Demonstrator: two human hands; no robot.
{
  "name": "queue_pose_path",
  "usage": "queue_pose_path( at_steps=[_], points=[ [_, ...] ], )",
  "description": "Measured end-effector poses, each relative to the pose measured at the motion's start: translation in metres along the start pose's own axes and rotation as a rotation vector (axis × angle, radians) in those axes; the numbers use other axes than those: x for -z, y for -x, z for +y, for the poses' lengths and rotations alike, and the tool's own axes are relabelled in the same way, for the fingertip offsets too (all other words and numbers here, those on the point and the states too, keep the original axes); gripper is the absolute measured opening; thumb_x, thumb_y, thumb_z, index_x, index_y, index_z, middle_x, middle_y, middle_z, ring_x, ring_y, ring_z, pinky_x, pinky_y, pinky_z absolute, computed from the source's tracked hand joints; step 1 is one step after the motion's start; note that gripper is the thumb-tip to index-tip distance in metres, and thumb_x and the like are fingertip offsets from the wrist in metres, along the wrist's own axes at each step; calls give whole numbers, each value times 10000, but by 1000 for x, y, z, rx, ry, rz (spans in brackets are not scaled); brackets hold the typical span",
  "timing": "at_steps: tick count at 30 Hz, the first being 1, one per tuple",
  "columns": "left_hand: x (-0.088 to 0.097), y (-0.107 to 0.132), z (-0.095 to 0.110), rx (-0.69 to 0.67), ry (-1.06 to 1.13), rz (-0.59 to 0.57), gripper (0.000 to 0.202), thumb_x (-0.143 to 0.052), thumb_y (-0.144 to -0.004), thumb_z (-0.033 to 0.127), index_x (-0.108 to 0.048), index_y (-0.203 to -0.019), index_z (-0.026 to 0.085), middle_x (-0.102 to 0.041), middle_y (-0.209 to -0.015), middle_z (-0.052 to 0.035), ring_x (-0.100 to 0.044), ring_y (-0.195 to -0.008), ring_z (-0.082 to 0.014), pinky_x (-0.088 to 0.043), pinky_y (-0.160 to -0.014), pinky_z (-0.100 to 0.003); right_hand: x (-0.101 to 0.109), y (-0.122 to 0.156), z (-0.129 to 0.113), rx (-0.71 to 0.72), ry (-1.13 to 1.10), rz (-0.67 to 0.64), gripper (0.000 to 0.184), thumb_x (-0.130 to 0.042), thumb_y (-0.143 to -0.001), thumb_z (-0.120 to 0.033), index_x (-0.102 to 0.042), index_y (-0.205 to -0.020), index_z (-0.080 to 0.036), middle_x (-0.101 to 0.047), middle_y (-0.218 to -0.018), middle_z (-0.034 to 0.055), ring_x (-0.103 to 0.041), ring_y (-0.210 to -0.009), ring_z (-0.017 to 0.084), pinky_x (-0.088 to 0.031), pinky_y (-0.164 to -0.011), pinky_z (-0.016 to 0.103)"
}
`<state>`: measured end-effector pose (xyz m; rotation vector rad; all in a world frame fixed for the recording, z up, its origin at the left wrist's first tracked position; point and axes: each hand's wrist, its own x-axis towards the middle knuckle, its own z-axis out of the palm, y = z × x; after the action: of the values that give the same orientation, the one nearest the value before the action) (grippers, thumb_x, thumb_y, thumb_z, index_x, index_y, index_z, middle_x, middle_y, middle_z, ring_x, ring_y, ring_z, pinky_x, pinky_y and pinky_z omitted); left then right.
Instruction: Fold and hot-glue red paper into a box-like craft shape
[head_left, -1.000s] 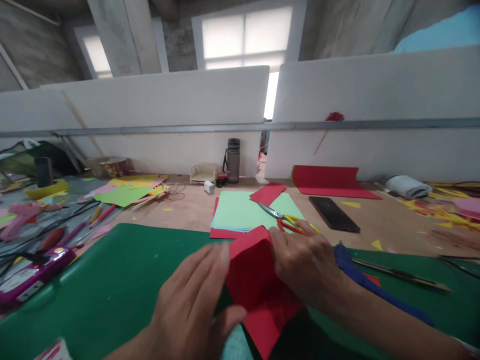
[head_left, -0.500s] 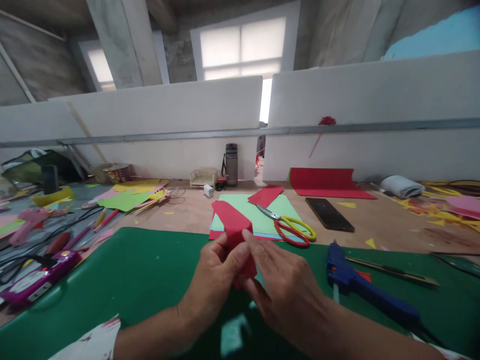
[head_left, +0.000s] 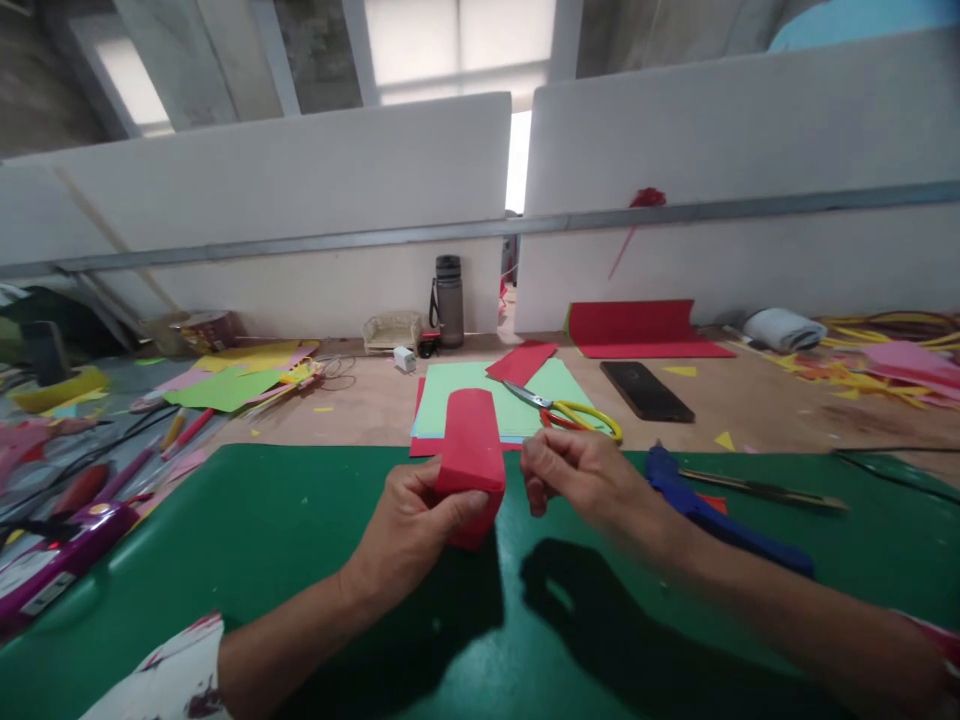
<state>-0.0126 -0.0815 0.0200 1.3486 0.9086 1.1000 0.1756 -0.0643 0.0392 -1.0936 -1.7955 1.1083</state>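
Observation:
My left hand (head_left: 416,525) grips a piece of folded red paper (head_left: 472,445) from its left side, thumb across its front. The paper is bent into a box-like shape with a long flap standing up at the back. To its right, apart from it, my right hand (head_left: 574,470) is closed, thumb and fingers pinched together; whether something small is between them I cannot make out. Scissors (head_left: 581,417) with yellow and red handles lie just behind my right hand on a stack of light green paper (head_left: 450,385). My right forearm partly covers a blue glue gun (head_left: 720,520).
A green mat (head_left: 300,530) covers the table front. On it lies a slim craft knife (head_left: 765,490). Farther back are a phone (head_left: 646,390), a folded red sheet (head_left: 637,330), a bottle (head_left: 449,305) and a tiny sofa model (head_left: 391,330). A purple device (head_left: 71,550) and coloured paper clutter the left.
My right hand has left the red paper and moved right. My left hand now holds the paper alone, turned more upright. The view has tilted downward.

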Motion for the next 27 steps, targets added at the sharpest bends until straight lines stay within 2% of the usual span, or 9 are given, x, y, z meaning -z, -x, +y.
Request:
queue_pose_path(
  at_steps=[2, 3, 6, 8, 10, 14, 18, 24, 27],
  points=[
    [0, 2, 1, -54, -123, -41, 125, -696, -707, 250, -708, -761, 138, -626, -705, -12, -510, -637, -113, -411, -608, -210, 6, -11, 11, -166, -292, 13, 397, -495, -824, -559, -545, -770, -169, -547, -515, -32, -531, -440, 100, -438, -474, 237],
    [0, 4, 1, -70, -158, -68, 105, -690, -709, 240, -708, -745, 143, -620, -692, -7, -503, -638, -113, -406, -610, -209, 9, -16, 17, -194, -432, -5, 381, -527, -809, -554, -542, -851, -175, -529, -498, -52, -502, -415, 86, -424, -450, 219],
    [0, 8, 0, -66, -187, -161, 91, -670, -725, 238, -702, -743, 155, -612, -677, 2, -488, -640, -112, -383, -612, -206, 18, -27, 30, -217, -560, -123, 425, -700, -688, -497, -527, -941, -202, -509, -500, -88, -453, -406, 57, -402, -440, 185],
    [0, 10, -1, -29, -178, -219, 104, -667, -726, 246, -700, -760, 153, -613, -683, 0, -482, -647, -116, -367, -612, -208, 24, -30, 36, -238, -603, -231, 442, -753, -627, -482, -539, -882, -192, -506, -484, -93, -411, -376, 42, -421, -453, 201],
    [1, 12, -1, 29, -150, -262, 123, -668, -721, 257, -696, -747, 139, -580, -633, 5, -439, -599, -102, -328, -567, -204, 31, -31, 39, -252, -628, -323, 419, -742, -634, -500, -542, -814, -179, -502, -452, -91, -387, -346, 37, -453, -473, 237],
    [1, 14, 0, 111, -28, -358, 131, -676, -704, 247, -671, -677, 118, -444, -551, 32, -319, -537, -75, -237, -512, -206, 40, -31, 38, -217, -654, -416, 385, -772, -614, -460, -538, -726, -175, -501, -407, -90, -407, -323, 46, -455, -459, 241],
    [3, 12, -3, 174, 71, -421, 118, -701, -677, 221, -648, -662, 117, -420, -563, 38, -306, -542, -71, -225, -517, -205, 40, -32, 36, -193, -674, -400, 327, -772, -649, -385, -521, -674, -177, -536, -441, -79, -493, -381, 65, -446, -462, 218],
    [1, 9, -9, 231, 204, -376, 182, -767, -592, 215, -650, -689, 113, -517, -619, 15, -391, -580, -83, -290, -565, -204, 35, -35, 38, -190, -653, -326, 292, -742, -692, -373, -533, -684, -168, -567, -474, -62, -569, -457, 92, -469, -489, 225],
    [-2, 8, -8, 245, 248, -359, 273, -801, -541, 264, -647, -699, 103, -533, -629, 0, -417, -590, -93, -309, -571, -211, 35, -35, 38, -177, -635, -300, 309, -750, -674, -389, -538, -678, -165, -585, -488, -49, -580, -470, 101, -470, -482, 228]
  ],
)
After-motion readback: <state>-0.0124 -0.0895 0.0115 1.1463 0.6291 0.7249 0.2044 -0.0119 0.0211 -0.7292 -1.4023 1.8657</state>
